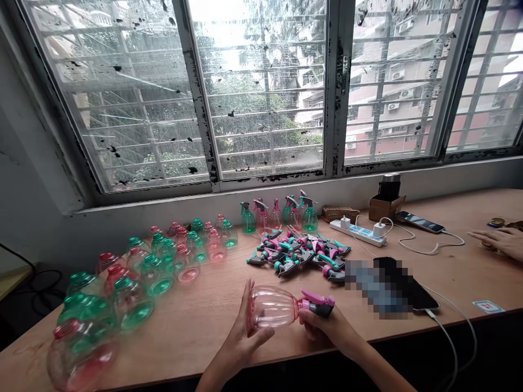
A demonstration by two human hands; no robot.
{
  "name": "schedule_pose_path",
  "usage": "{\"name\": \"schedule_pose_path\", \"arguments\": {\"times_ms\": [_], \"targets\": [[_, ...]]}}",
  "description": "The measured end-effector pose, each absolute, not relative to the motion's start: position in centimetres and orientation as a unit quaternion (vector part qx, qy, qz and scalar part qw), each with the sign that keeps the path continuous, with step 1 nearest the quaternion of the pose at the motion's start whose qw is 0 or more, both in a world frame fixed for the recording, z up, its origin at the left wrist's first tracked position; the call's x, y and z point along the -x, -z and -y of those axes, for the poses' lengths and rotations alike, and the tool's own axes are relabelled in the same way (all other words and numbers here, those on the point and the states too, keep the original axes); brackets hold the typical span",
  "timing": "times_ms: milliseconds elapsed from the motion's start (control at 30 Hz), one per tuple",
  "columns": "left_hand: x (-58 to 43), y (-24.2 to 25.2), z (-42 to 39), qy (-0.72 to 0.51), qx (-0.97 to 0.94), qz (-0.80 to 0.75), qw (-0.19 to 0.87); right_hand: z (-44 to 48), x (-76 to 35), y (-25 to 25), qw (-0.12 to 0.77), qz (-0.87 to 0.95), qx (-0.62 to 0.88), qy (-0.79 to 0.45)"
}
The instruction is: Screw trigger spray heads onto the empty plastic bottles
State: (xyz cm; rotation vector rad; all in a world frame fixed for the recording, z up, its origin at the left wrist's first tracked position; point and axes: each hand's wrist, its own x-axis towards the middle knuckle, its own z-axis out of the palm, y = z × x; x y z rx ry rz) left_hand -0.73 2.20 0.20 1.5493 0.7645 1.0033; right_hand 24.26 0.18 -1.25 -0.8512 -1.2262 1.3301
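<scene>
One pink bottle (273, 306) is held sideways at lower centre: the left hand (247, 336) cups its base, the right hand (327, 328) grasps its sprayer (321, 305) (pink and grey). Loose sprayers (300, 252) crowd the bench (192, 326) mid-frame.

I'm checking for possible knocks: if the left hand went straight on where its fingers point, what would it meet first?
Probably the left end of the pile of pink, teal and grey plastic spray heads, though depth is unclear; the left hand might pass above it.
</scene>
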Motion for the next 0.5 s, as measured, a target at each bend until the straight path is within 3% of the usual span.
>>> {"name": "schedule_pose_path", "arguments": {"times_ms": [267, 500], "targets": [[0.54, -0.47, -2.58, -0.419, -0.599, -0.365, 0.576, -0.49, -24.10, 1.83, 0.538, 0.526, 0.378, -0.540], [0.41, -0.46, -3.05, -0.429, -0.620, -0.389, 0.530, -0.61, -24.23, 2.05, 0.537, 0.528, 0.382, -0.536]]}}
